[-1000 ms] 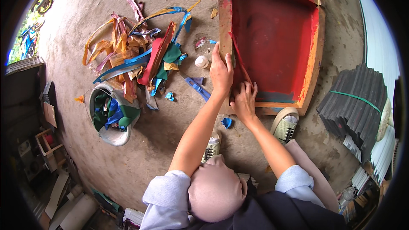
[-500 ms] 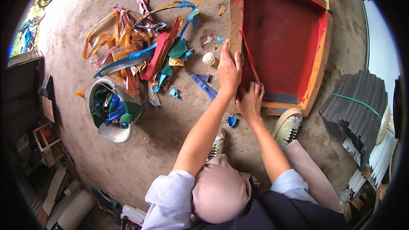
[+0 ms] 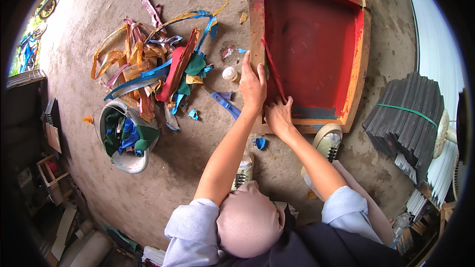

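A large wooden frame (image 3: 363,54) lies before me, its inner panel (image 3: 316,49) stained deep red. My left hand (image 3: 253,89) rests along the frame's left rail, fingers stretched out and pointing away from me. At the near left inner corner my right hand (image 3: 279,117) has its fingers bent and pressed together at the end of a thin red strip (image 3: 275,71). That strip stands partly loose from the inner edge of the left rail; its far end still touches the frame. A blue utility knife (image 3: 223,105) lies on the floor left of my left hand.
Crumpled strips of coloured tape (image 3: 143,64) are heaped on the concrete to the left, beside a white bucket (image 3: 131,165) holding green and blue scraps. A small white bottle (image 3: 229,73) and a blue scrap (image 3: 260,143) lie nearby. Tied dark slats (image 3: 405,118) stand at right.
The whole view has shifted, so the frame and pile appear further left. My right fingers stay at the red strip's near end, and my left hand stays on the rail.
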A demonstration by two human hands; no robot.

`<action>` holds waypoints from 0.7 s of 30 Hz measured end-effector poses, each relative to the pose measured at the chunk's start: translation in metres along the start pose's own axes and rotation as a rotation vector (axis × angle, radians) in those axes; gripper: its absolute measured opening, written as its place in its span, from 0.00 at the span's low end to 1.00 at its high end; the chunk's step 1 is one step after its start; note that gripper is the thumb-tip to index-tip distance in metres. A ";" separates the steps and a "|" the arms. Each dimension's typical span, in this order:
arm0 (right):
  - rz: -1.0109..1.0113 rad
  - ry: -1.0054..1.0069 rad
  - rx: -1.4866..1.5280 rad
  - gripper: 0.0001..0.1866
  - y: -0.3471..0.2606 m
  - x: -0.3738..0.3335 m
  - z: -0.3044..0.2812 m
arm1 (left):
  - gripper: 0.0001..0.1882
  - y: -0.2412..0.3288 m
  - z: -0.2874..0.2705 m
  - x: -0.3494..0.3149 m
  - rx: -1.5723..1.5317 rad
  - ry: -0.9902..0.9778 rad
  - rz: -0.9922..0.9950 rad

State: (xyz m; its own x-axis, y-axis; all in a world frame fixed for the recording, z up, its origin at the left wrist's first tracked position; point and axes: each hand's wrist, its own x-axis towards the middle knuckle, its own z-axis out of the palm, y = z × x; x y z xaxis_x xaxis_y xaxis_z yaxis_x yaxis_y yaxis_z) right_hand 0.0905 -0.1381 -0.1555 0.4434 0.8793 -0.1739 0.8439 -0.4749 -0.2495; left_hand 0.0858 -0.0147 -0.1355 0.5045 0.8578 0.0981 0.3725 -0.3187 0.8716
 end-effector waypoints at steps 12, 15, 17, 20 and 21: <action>-0.102 0.047 0.298 0.13 0.021 -0.006 0.010 | 0.25 0.005 0.000 -0.001 0.061 -0.004 -0.009; -0.106 0.020 0.234 0.14 0.020 -0.005 0.009 | 0.25 0.004 0.000 -0.001 0.057 -0.017 -0.037; -0.107 -0.019 0.159 0.16 0.016 -0.004 0.003 | 0.24 0.007 -0.003 -0.001 0.053 -0.044 -0.095; -0.064 0.008 0.219 0.21 0.015 -0.005 -0.007 | 0.24 0.005 -0.001 0.000 0.077 0.029 0.023; -0.065 0.026 0.237 0.22 0.015 -0.004 -0.007 | 0.24 0.004 -0.001 0.000 0.078 0.027 0.019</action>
State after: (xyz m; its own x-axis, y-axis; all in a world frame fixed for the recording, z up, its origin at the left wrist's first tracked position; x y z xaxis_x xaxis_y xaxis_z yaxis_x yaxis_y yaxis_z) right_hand 0.1037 -0.1487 -0.1519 0.4008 0.9075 -0.1260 0.7780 -0.4097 -0.4763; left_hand 0.0863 -0.0155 -0.1313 0.4916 0.8613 0.1281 0.4227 -0.3647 0.8296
